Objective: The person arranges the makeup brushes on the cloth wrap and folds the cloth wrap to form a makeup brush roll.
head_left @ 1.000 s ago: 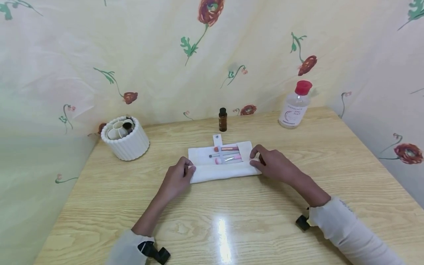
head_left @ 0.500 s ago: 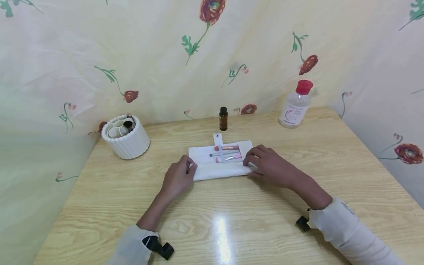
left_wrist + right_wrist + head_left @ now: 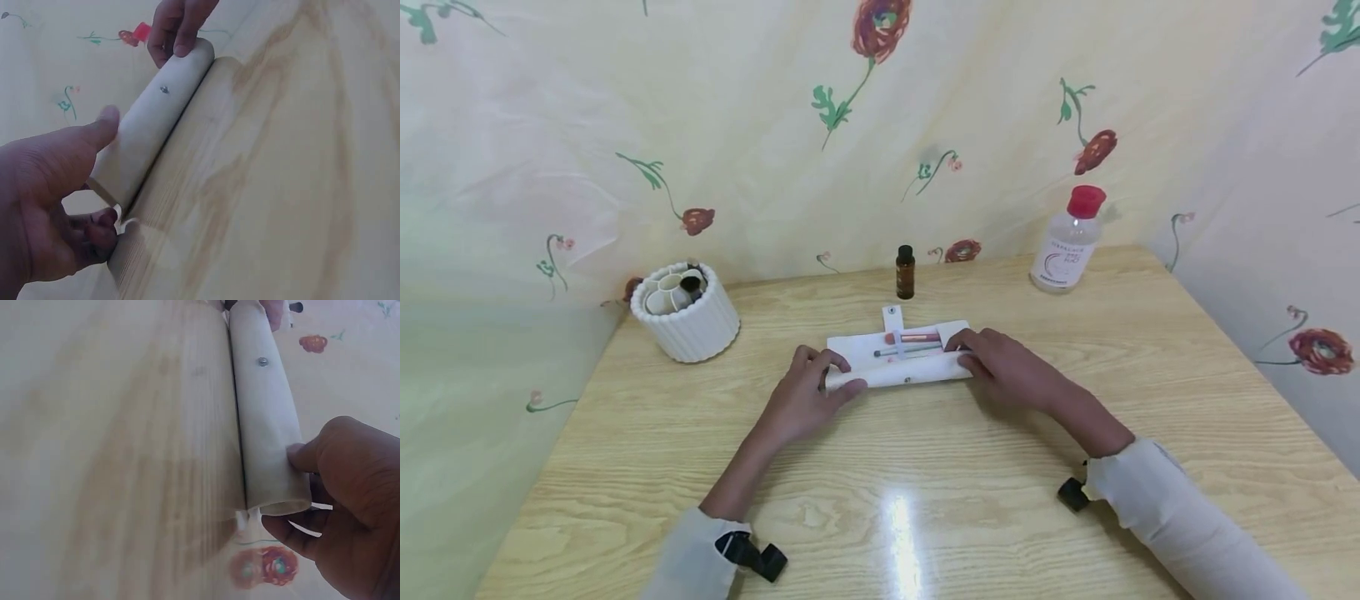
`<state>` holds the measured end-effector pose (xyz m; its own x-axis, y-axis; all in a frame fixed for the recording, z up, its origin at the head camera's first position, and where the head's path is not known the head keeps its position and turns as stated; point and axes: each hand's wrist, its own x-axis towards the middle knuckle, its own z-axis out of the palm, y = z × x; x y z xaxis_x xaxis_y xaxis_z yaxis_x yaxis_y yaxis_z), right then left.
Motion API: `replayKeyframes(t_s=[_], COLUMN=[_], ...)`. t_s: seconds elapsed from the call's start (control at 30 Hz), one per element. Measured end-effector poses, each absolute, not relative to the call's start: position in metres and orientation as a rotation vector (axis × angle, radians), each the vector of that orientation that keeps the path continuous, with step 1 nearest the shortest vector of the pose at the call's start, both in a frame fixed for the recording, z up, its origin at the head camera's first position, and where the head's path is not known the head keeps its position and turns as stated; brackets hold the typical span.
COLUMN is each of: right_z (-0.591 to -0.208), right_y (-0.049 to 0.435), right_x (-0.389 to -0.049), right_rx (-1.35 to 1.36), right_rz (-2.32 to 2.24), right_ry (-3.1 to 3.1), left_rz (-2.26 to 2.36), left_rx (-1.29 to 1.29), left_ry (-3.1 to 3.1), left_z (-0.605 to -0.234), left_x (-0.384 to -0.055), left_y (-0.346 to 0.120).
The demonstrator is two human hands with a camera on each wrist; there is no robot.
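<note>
A white makeup brush roll [image 3: 917,371] lies partly rolled up on the table, its near side forming a tube with a metal snap [image 3: 164,89]. Brushes [image 3: 922,338] rest in the flat part behind the tube, under a strap; the nearest one is mostly covered. My left hand [image 3: 805,396] is at the roll's left end, thumb along the front and fingers curled about the end. At the other end my right hand [image 3: 1011,371] grips the tube, with its thumb [image 3: 305,456] on the outer face and fingers at the open end. A snap tab [image 3: 892,317] sticks out at the back.
A small brown bottle [image 3: 906,273] stands behind the roll. To the left is a white ribbed holder [image 3: 688,321] with a dark brush in it. A clear bottle with a red cap [image 3: 1066,242] stands back right, near the flowered cloth [image 3: 760,125].
The near flap of the brush roll has turned over away from me into a tube, bringing the snap into view and covering the nearest brush. Both hands shifted their hold at the ends.
</note>
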<state>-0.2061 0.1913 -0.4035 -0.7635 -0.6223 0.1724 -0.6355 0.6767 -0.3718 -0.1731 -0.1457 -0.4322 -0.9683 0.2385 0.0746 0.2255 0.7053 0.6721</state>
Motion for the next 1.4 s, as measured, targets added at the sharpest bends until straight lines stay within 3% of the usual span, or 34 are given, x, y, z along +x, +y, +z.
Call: replayKeyframes(t_s=[0.23, 0.7, 0.9, 1.17, 1.4], right_z=[-0.408, -0.417, -0.417, -0.423, -0.420], right_y=[0.186, 0.188, 0.196, 0.190, 0.188], right_x=[-0.227, -0.255, -0.256, -0.257, -0.256], right_rx=[0.919, 0.495, 0.491, 0.442, 0.623], right_rz=[0.880, 1.368, 1.562, 1.342, 1.323], right_ry=[-2.943, -2.839, -2.805, -2.770, -2.721], left_rz=[1.272, 1.445, 1.463, 1.377, 1.263], left_rx=[0.464, 0.105, 0.041, 0.009, 0.056], left_ry=[2.821, 2.782, 2.767, 2.812, 2.928], left_z=[-0.435, -0.432, -0.433, -0.431, -0.434], left_x=[-0.184, -0.206, -0.211, -0.212, -0.214], left_y=[-0.154, -0.144, -0.141, -0.138, -0.136])
